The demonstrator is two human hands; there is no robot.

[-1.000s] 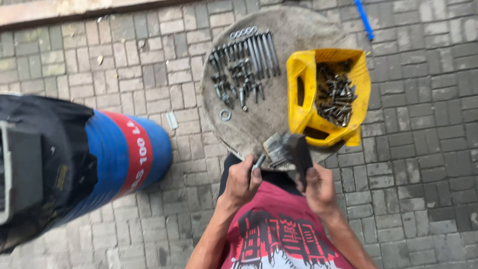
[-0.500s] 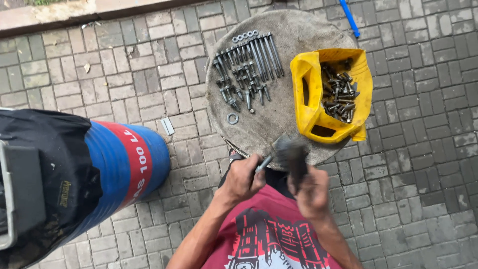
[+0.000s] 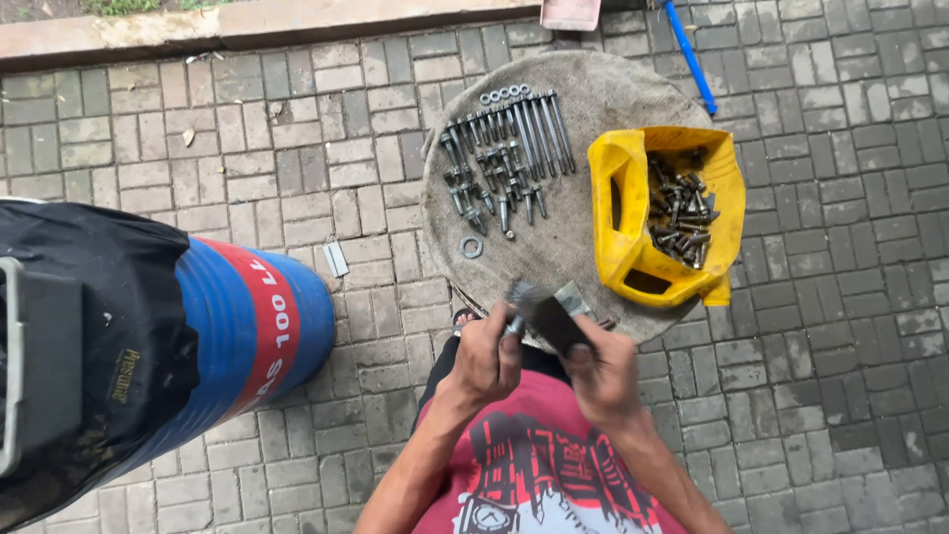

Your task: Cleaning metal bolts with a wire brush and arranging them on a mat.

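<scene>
- Two hands meet at the near rim of the round grey cloth-covered worktop.
- Left hand pinches a small metal bolt.
- Right hand grips a dark wire brush touching it.
- Sorted grey bolts and a cut-open yellow plastic container of fasteners lie beyond.

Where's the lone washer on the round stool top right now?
In the head view the lone washer lies on the round stool top, just below the laid-out bolts, left of the yellow container.
</scene>
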